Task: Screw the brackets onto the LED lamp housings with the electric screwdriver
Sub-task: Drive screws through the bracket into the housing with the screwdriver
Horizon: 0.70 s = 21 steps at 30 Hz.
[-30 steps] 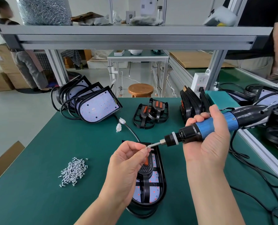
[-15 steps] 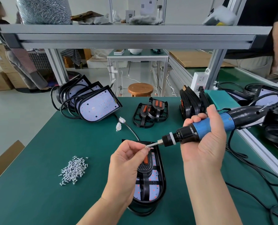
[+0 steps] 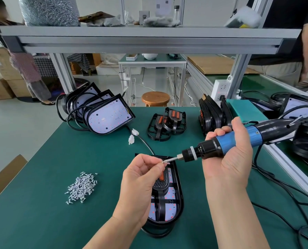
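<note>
At centre frame, low over the green table, the left hand pinches a small screw between thumb and forefinger and holds it against the bit of the electric screwdriver. The right hand grasps the tool's barrel, fingers wrapped round it. The tool lies nearly level, bit pointing toward frame left.

Directly below both hands, the LED lamp housing lies flat on the table, board side up. A black bracket with an orange insert is seated along its length. The left hand hides part of the housing's left side. Whether any screw already sits in the bracket cannot be told.

Assessment: the step in hand is loading a screw onto the bit; driving has not begun. The next move calls for turning the tool upright, bringing the screw over a bracket hole, and pressing straight down. The left hand would likely need to steady the housing. A screw seated poorly on the bit could drop or start crooked.

Supplies noted: a pile of screws at lower left, well apart from the housing; stacked housings at upper left; loose brackets at upper centre.
</note>
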Each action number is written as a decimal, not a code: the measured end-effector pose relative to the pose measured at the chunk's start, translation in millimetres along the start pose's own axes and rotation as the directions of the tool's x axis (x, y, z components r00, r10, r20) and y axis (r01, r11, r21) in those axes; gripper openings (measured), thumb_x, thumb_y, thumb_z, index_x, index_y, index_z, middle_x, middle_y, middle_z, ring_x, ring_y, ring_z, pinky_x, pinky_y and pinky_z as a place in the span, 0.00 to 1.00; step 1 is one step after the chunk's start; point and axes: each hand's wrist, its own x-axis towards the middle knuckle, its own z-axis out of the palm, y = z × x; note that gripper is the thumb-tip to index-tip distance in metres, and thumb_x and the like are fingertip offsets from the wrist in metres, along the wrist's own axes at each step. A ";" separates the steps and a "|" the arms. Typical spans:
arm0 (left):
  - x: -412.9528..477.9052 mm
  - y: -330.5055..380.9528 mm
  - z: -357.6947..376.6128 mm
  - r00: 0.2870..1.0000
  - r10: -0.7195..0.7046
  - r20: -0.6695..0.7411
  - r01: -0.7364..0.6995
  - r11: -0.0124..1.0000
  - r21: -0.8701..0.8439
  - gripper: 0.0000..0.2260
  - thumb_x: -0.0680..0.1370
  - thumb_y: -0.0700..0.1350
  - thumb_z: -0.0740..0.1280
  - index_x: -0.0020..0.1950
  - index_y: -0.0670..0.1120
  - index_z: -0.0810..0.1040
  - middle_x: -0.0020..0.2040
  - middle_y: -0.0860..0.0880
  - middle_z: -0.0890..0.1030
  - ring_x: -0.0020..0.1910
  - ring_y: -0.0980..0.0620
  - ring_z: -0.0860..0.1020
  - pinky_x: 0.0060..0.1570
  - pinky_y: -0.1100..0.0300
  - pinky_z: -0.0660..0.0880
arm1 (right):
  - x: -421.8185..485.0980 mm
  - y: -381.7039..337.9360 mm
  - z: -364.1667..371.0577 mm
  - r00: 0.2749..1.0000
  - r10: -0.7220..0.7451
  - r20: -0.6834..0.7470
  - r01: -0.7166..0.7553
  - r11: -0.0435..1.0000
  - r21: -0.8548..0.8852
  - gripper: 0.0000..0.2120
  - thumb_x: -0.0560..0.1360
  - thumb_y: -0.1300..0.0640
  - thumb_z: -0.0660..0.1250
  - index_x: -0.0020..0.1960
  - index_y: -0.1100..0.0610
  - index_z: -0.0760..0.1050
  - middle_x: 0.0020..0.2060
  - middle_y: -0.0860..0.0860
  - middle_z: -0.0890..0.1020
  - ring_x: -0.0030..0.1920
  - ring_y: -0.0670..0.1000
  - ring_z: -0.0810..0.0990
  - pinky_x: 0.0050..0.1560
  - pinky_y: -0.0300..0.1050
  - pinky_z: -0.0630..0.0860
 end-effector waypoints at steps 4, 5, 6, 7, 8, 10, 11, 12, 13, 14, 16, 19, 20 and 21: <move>-0.3 -2.5 -0.8 0.995 0.091 -0.031 -0.085 0.985 0.150 0.09 0.76 0.32 0.71 0.41 0.45 0.82 0.39 0.44 0.82 0.38 0.50 0.78 0.41 0.64 0.78 | 0.9 -1.5 6.0 0.998 0.023 -0.064 -0.028 0.997 -0.069 0.15 0.78 0.56 0.72 0.36 0.57 0.70 0.21 0.47 0.75 0.20 0.44 0.73 0.24 0.35 0.73; -0.3 -3.5 -0.4 0.992 0.122 -0.036 -0.113 0.974 0.198 0.09 0.76 0.33 0.71 0.41 0.46 0.82 0.38 0.45 0.83 0.38 0.51 0.78 0.41 0.64 0.78 | 0.6 -0.2 5.2 0.998 0.010 -0.058 -0.014 0.998 -0.067 0.14 0.78 0.55 0.72 0.39 0.56 0.71 0.23 0.47 0.75 0.21 0.44 0.74 0.26 0.36 0.73; -0.5 -4.4 0.2 0.988 0.149 -0.038 -0.136 0.964 0.230 0.10 0.76 0.33 0.72 0.40 0.47 0.82 0.38 0.46 0.83 0.38 0.52 0.79 0.42 0.64 0.78 | -0.6 1.6 3.3 0.999 -0.005 -0.042 0.002 0.999 -0.052 0.12 0.78 0.53 0.72 0.42 0.56 0.71 0.25 0.47 0.76 0.24 0.45 0.74 0.28 0.37 0.74; -0.8 -4.3 1.4 0.985 0.171 -0.036 -0.156 0.956 0.248 0.10 0.75 0.32 0.72 0.40 0.47 0.81 0.38 0.47 0.84 0.38 0.53 0.80 0.42 0.64 0.79 | -2.3 3.5 0.5 1.000 -0.013 -0.017 0.012 0.999 -0.031 0.11 0.77 0.51 0.73 0.46 0.55 0.72 0.28 0.47 0.76 0.26 0.45 0.74 0.31 0.38 0.75; -0.9 -4.0 2.4 0.981 0.192 -0.029 -0.178 0.949 0.260 0.11 0.75 0.32 0.73 0.40 0.48 0.81 0.38 0.48 0.84 0.38 0.54 0.80 0.42 0.65 0.78 | -3.9 5.1 -3.2 1.000 -0.015 0.012 0.015 1.000 -0.014 0.11 0.77 0.50 0.73 0.48 0.54 0.73 0.30 0.47 0.76 0.28 0.46 0.75 0.34 0.38 0.76; 0.3 -3.8 2.2 0.972 0.235 -0.002 -0.223 0.923 0.313 0.12 0.74 0.31 0.73 0.40 0.49 0.81 0.40 0.48 0.85 0.38 0.54 0.81 0.41 0.64 0.79 | -6.4 8.1 -9.4 0.998 -0.018 0.065 0.019 1.000 -0.005 0.12 0.77 0.48 0.72 0.49 0.55 0.74 0.31 0.48 0.76 0.31 0.47 0.75 0.37 0.40 0.77; 0.9 -4.1 0.5 0.967 0.255 0.013 -0.242 0.900 0.363 0.13 0.74 0.32 0.73 0.40 0.50 0.81 0.40 0.49 0.85 0.38 0.53 0.81 0.41 0.61 0.79 | -7.5 9.0 -11.4 0.996 -0.021 0.083 0.022 1.000 -0.015 0.12 0.77 0.48 0.72 0.50 0.55 0.74 0.32 0.48 0.76 0.31 0.48 0.75 0.38 0.40 0.77; 1.7 -4.5 -1.2 0.963 0.267 0.027 -0.254 0.872 0.418 0.13 0.74 0.33 0.74 0.40 0.52 0.81 0.39 0.49 0.85 0.38 0.51 0.81 0.41 0.58 0.80 | -8.2 9.9 -13.1 0.995 -0.029 0.093 0.032 0.999 -0.030 0.12 0.77 0.48 0.72 0.51 0.55 0.74 0.32 0.48 0.76 0.32 0.48 0.75 0.39 0.41 0.77; 1.9 -4.3 -2.9 0.962 0.271 0.039 -0.258 0.848 0.463 0.14 0.74 0.34 0.74 0.40 0.53 0.81 0.38 0.50 0.85 0.38 0.49 0.81 0.41 0.54 0.81 | -8.4 10.3 -14.1 0.994 -0.039 0.101 0.043 0.998 -0.039 0.13 0.77 0.48 0.72 0.52 0.55 0.73 0.33 0.48 0.76 0.32 0.48 0.75 0.40 0.42 0.78; 1.8 -4.2 -4.6 0.961 0.274 0.047 -0.260 0.829 0.495 0.14 0.74 0.34 0.74 0.41 0.54 0.81 0.38 0.51 0.84 0.38 0.49 0.81 0.42 0.53 0.81 | -8.2 10.3 -14.7 0.993 -0.052 0.110 0.057 0.998 -0.042 0.14 0.77 0.48 0.73 0.52 0.55 0.73 0.33 0.48 0.76 0.32 0.48 0.75 0.40 0.42 0.78; 1.5 -3.1 -6.7 0.954 0.294 0.055 -0.278 0.804 0.526 0.15 0.74 0.35 0.75 0.43 0.56 0.80 0.38 0.53 0.84 0.39 0.51 0.81 0.44 0.58 0.79 | -7.6 8.8 -15.2 0.987 -0.089 0.135 0.095 0.995 -0.038 0.15 0.77 0.47 0.73 0.54 0.55 0.73 0.34 0.48 0.75 0.33 0.48 0.75 0.41 0.42 0.78; 0.6 -0.7 -8.0 0.950 0.307 0.061 -0.293 0.803 0.518 0.20 0.74 0.34 0.75 0.51 0.60 0.79 0.40 0.53 0.85 0.41 0.51 0.81 0.48 0.63 0.77 | -6.2 4.8 -14.0 0.971 -0.166 0.174 0.178 0.982 -0.055 0.16 0.77 0.47 0.73 0.56 0.54 0.72 0.35 0.47 0.74 0.33 0.47 0.75 0.41 0.43 0.77; 0.1 0.0 -7.7 0.950 0.305 0.062 -0.293 0.807 0.512 0.21 0.74 0.34 0.75 0.53 0.61 0.79 0.40 0.52 0.85 0.41 0.51 0.81 0.48 0.64 0.77 | -5.7 4.2 -13.1 0.965 -0.186 0.183 0.201 0.978 -0.064 0.16 0.77 0.46 0.73 0.57 0.53 0.72 0.36 0.47 0.74 0.34 0.47 0.75 0.42 0.43 0.77; -0.5 0.5 -7.2 0.950 0.306 0.063 -0.294 0.807 0.513 0.22 0.74 0.34 0.75 0.53 0.62 0.79 0.40 0.52 0.86 0.41 0.51 0.81 0.48 0.65 0.77 | -5.5 4.0 -12.2 0.962 -0.199 0.188 0.216 0.974 -0.073 0.16 0.77 0.47 0.72 0.58 0.53 0.72 0.36 0.47 0.74 0.34 0.47 0.74 0.42 0.43 0.77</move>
